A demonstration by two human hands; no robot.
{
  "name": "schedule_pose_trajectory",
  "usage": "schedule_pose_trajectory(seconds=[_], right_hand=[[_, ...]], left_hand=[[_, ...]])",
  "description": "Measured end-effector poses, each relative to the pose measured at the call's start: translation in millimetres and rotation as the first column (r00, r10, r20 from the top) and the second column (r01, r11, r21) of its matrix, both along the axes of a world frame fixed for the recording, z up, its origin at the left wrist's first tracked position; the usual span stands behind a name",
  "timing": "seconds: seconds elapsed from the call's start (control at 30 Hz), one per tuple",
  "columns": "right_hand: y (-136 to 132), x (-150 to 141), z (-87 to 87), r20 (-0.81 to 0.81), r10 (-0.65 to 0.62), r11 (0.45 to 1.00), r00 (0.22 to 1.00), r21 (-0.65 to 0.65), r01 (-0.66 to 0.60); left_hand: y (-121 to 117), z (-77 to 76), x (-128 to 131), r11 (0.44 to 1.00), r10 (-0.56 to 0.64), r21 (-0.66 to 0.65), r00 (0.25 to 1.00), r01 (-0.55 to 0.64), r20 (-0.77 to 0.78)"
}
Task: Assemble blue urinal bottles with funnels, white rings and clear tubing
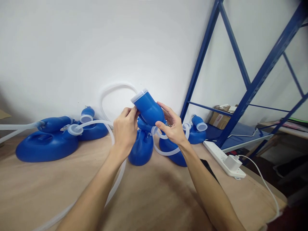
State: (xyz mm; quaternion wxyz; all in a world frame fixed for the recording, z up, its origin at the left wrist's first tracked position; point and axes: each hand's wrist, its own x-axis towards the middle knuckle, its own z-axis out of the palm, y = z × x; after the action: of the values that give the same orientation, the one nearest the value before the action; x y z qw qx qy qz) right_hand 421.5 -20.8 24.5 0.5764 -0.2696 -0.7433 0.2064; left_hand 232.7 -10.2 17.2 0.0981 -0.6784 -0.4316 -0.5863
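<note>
Above the wooden table (156, 195) I hold up a blue plastic funnel-shaped cup (148, 109) with a clear rim, tilted toward the upper left. My left hand (125, 130) is closed on its lower left side. At the cup's narrow end, my right hand (171, 125) pinches the spot where a translucent white tube (166, 150) joins it. The tube loops down below my right wrist, and another stretch of tube (115, 88) arcs up behind the cup.
Several blue plastic containers (45, 146) with white caps and tubes lie along the wall, some right behind my hands (141, 147). A white power strip (222, 155) with a plugged charger lies at the right table edge. Blue metal shelving (243, 102) stands to the right.
</note>
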Motion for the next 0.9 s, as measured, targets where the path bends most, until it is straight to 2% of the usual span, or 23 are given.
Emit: schedule_pose_trajectory(seconds=[0.1, 0.17, 0.3, 0.4, 0.47, 0.5, 0.53, 0.57, 0.63, 0.7, 0.8, 0.9], right_hand=[[-3, 6, 6.1, 0.052, -0.028, 1.0, 0.998, -0.012, 0.029], [-3, 12, 8.8, 0.092, -0.015, 1.0, 0.996, -0.02, 0.017], [3, 24, 8.3, 0.169, -0.041, 0.999, 0.985, -0.005, 0.043], [4, 25, 5.6, 0.158, -0.093, 0.996, 0.983, 0.029, 0.09], [2, 21, 3.9, 0.161, -0.118, 0.991, 0.98, 0.09, 0.104], [0, 18, 3.1, 0.183, -0.131, 0.985, 0.974, 0.136, 0.106], [-2, 14, 2.5, 0.214, -0.142, 0.977, 0.966, 0.187, 0.103], [-4, 10, 2.1, 0.247, -0.151, 0.967, 0.957, 0.237, 0.092], [-6, 6, 2.4, 0.306, -0.151, 0.952, 0.94, 0.303, 0.054], [-6, 8, 5.1, 0.35, -0.131, 0.95, 0.928, 0.312, 0.016], [-4, 30, 13.0, 0.416, -0.117, 0.975, 0.902, 0.219, 0.026], [4, 71, 18.5, 0.467, -0.216, 0.975, 0.857, 0.051, 0.217]], left_hand=[[3, 5.8, -4, 0.986, -0.147, -0.063, 0.986, 0.152, 0.074], [3, 11.8, -8, 0.955, -0.251, -0.118, 0.952, 0.274, 0.176], [-3, 26.9, -27, 0.885, -0.333, -0.179, 0.853, 0.43, 0.403], [-15, 37.6, -46, 0.79, -0.465, -0.242, 0.808, 0.563, 0.362], [-25, 42.6, -54, 0.708, -0.559, -0.298, 0.766, 0.64, 0.318], [-30, 44.4, -54, 0.684, -0.583, -0.316, 0.753, 0.657, 0.304], [-35, 45.8, -53, 0.685, -0.585, -0.322, 0.757, 0.653, 0.292], [-39, 46.8, -50, 0.711, -0.566, -0.314, 0.777, 0.629, 0.276], [-46, 47.7, -41, 0.795, -0.486, -0.28, 0.841, 0.539, 0.239], [-47, 47.1, -31, 0.867, -0.389, -0.244, 0.897, 0.434, 0.211], [-42, 43.9, -25, 0.901, -0.332, -0.221, 0.921, 0.374, 0.204], [-31, 39.8, -29, 0.88, -0.408, -0.193, 0.898, 0.435, 0.163]])
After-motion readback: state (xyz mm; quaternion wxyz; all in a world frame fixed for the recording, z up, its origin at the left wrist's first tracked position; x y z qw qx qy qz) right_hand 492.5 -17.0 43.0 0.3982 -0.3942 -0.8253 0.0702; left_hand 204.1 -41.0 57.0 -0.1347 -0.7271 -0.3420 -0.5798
